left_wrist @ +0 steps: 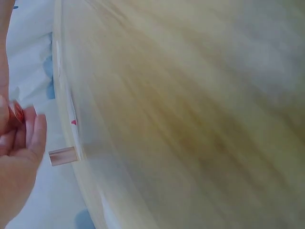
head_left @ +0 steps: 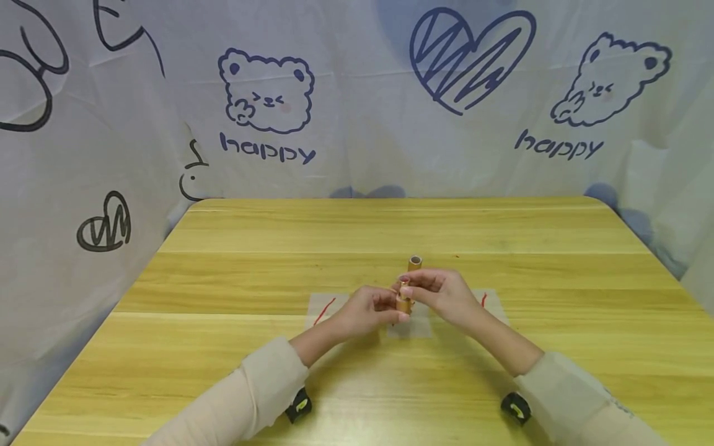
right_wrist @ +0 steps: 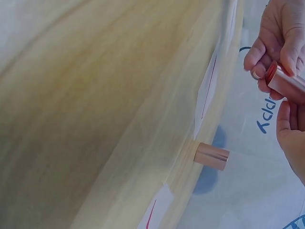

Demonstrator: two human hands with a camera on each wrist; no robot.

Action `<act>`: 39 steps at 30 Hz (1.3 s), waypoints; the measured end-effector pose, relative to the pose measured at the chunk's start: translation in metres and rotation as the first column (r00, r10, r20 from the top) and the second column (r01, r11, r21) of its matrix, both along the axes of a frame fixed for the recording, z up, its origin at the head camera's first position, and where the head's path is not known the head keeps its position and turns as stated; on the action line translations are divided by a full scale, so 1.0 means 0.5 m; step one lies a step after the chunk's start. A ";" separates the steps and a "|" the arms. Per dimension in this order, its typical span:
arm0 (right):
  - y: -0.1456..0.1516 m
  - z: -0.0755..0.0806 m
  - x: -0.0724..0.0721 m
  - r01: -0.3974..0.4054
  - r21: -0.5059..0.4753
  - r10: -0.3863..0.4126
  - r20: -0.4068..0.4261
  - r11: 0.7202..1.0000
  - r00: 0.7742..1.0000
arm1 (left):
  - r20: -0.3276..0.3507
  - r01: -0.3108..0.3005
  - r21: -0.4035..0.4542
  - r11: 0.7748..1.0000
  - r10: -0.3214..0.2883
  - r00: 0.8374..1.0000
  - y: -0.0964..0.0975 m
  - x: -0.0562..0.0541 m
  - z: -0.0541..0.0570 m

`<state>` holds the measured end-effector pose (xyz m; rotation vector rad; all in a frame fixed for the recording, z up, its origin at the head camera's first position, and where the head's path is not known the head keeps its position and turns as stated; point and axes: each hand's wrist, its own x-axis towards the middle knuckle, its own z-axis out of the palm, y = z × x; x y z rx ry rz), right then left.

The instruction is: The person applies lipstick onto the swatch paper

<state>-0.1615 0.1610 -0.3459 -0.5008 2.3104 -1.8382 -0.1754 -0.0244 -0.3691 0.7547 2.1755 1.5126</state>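
Observation:
In the head view both hands meet over the middle of the table around a small copper-gold lipstick tube (head_left: 404,306). My left hand (head_left: 362,313) grips its lower part between thumb and fingers. From the other side my right hand (head_left: 449,296) pinches the upper part. The right wrist view shows the lipstick's shiny side and red-coloured round end (right_wrist: 271,72) between the hands; fingers cover much of it. Just behind the hands stands the hollow lipstick cap (head_left: 415,264), upright with its opening upward.
Pale paper pieces lie under and beside the hands; the left paper (head_left: 320,305) and right paper (head_left: 495,302) each bear a red stroke. The wooden table (head_left: 223,279) ends at a drawn-on white cloth (head_left: 357,105). Small black devices (head_left: 515,407) sit by both sleeve cuffs.

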 end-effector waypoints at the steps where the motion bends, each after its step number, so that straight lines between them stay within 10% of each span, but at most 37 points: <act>1: 0.001 0.000 -0.002 0.001 -0.002 -0.001 0.009 1.000 1.000 | -0.001 -0.022 -0.002 1.000 0.022 1.000 0.000 0.001 -0.001; 13: 0.024 0.006 -0.039 0.220 -0.056 -0.224 -0.077 0.974 0.972 | 0.000 -0.274 -0.017 0.962 0.274 0.962 0.000 0.004 -0.006; 39: 0.030 -0.059 -0.118 0.335 0.180 -0.337 -0.022 0.925 0.941 | 0.034 -0.300 -0.034 0.953 0.301 0.953 -0.010 0.010 -0.007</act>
